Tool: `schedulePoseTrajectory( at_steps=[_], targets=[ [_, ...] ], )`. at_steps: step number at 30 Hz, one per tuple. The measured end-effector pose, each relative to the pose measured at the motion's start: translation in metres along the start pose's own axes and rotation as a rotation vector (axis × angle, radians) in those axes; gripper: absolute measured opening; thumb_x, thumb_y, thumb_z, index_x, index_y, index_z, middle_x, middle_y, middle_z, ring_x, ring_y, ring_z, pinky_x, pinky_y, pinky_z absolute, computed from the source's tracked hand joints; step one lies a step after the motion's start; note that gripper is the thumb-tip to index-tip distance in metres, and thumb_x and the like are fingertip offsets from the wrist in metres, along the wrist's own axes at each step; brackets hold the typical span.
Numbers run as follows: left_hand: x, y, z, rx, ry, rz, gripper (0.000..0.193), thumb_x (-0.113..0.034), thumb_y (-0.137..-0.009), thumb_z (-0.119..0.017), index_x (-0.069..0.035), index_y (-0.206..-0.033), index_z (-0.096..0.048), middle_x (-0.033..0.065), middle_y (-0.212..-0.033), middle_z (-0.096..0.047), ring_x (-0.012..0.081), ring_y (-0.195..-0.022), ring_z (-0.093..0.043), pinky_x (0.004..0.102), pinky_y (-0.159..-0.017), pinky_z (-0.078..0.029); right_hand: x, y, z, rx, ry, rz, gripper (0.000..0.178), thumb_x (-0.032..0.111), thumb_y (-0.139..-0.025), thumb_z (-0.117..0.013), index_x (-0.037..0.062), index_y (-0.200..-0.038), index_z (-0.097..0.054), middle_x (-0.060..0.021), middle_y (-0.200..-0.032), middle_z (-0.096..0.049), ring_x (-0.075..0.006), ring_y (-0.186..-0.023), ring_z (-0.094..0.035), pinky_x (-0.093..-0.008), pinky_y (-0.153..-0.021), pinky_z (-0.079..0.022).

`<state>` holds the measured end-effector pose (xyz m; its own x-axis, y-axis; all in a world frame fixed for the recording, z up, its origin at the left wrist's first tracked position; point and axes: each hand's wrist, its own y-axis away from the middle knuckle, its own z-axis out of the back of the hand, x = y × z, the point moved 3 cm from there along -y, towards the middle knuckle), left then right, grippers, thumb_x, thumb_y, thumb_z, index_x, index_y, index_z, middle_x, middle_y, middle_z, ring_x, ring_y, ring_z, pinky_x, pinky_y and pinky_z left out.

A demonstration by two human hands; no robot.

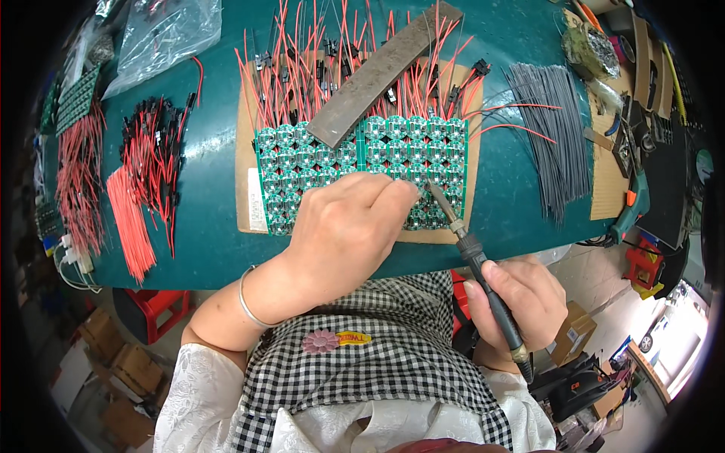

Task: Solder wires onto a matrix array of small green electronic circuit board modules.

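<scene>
Head view: right hand (525,302) grips the soldering iron (477,258); left hand (351,223) curls over the green circuit-board panel (393,155) on cardboard (246,151), its pinch undeterminable, and a slipping tip, so near, could burn it.

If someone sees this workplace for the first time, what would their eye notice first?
Likely the green boards at upper centre, with a metal bar lying slantwise over their top edge. Next, the soldering iron in the right hand, its tip at the boards. Grey wires lie to the right.
</scene>
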<state>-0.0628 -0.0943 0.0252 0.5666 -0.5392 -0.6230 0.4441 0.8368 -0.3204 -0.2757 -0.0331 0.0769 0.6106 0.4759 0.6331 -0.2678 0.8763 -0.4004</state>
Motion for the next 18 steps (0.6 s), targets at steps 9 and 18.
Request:
schedulePoseTrajectory(
  at_steps=[9, 18],
  targets=[
    [-0.009, -0.003, 0.017, -0.101, 0.120, 0.065, 0.019, 0.005, -0.080, -0.081, -0.003, -0.088, -0.066, 0.0089, -0.074, -0.066, 0.0252, -0.060, -0.064, 0.0338, -0.056, -0.051, -0.001, -0.002, 0.009, -0.020, -0.026, -0.027, 0.029, 0.000, -0.071, -0.088, -0.0023, -0.097, -0.075, -0.0135, -0.075, -0.071, -0.0267, -0.062, -0.070, -0.0340, -0.055, -0.055],
    [-0.006, -0.007, 0.028, -0.035, 0.062, 0.032, 0.016, 0.006, -0.082, -0.077, -0.002, -0.094, -0.070, 0.0106, -0.082, -0.072, 0.0269, -0.069, -0.070, 0.0361, -0.062, -0.056, -0.008, -0.003, 0.015, -0.161, -0.105, -0.067, 0.028, -0.001, -0.072, -0.084, -0.0034, -0.097, -0.072, -0.0147, -0.072, -0.070, -0.0271, -0.060, -0.068, -0.0349, -0.055, -0.053]
  ],
)
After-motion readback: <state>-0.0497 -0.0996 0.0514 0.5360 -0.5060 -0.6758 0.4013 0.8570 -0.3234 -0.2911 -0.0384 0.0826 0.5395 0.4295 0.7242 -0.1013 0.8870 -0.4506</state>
